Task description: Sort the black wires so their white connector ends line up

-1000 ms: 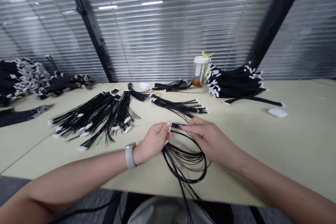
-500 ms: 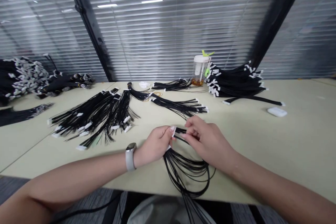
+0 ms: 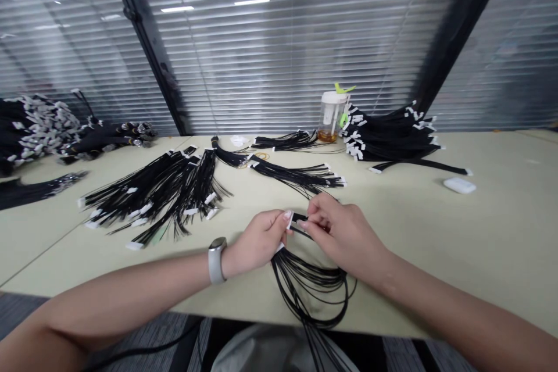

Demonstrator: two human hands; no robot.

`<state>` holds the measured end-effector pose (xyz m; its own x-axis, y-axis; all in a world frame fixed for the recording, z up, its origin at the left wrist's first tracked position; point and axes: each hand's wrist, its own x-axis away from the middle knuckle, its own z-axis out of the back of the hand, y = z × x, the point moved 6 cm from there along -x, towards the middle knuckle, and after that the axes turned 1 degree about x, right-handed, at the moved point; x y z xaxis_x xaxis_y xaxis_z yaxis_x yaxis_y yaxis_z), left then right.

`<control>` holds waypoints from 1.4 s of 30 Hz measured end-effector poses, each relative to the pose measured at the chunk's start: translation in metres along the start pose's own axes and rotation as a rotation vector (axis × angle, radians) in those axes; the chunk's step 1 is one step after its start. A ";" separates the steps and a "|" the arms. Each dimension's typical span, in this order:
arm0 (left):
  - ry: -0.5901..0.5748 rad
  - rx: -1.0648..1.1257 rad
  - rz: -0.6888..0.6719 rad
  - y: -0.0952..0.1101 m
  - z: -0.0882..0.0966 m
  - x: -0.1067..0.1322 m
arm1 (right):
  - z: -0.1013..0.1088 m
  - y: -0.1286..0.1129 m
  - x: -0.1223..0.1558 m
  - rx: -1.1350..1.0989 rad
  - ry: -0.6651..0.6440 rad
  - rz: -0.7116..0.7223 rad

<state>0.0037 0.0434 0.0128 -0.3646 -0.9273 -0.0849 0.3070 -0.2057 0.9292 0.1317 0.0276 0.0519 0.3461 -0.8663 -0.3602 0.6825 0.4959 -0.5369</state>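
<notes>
My left hand pinches a white connector at the end of a black wire harness. Another white connector of the same harness pokes out below those fingers. Just to the right, my right hand is closed, its thumb and fingertips pinching the black wires close to the connector. The harness wires loop below both hands and hang over the table's front edge. The fingertips of my right hand partly hide the wires there.
Loose wire harnesses fan out at the left, with more bundles behind my hands. A piled stack of harnesses and a lidded cup stand at the back. A white case lies on the table at right.
Almost nothing differs. Both hands keep their grip on the connector and wires, with only a very slight shift of the fingers.
</notes>
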 end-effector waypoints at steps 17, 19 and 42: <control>-0.098 -0.001 -0.040 0.001 -0.004 -0.004 | -0.010 -0.010 0.008 0.333 0.047 0.263; -0.106 0.006 -0.032 0.001 -0.004 -0.004 | -0.011 -0.013 0.008 0.325 0.048 0.273; 0.186 0.041 0.040 -0.006 0.013 -0.008 | -0.037 -0.010 0.019 -0.126 -0.413 0.024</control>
<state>-0.0064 0.0561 0.0121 -0.1826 -0.9771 -0.1094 0.2800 -0.1584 0.9468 0.1075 0.0088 0.0218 0.6069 -0.7931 -0.0517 0.5962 0.4973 -0.6302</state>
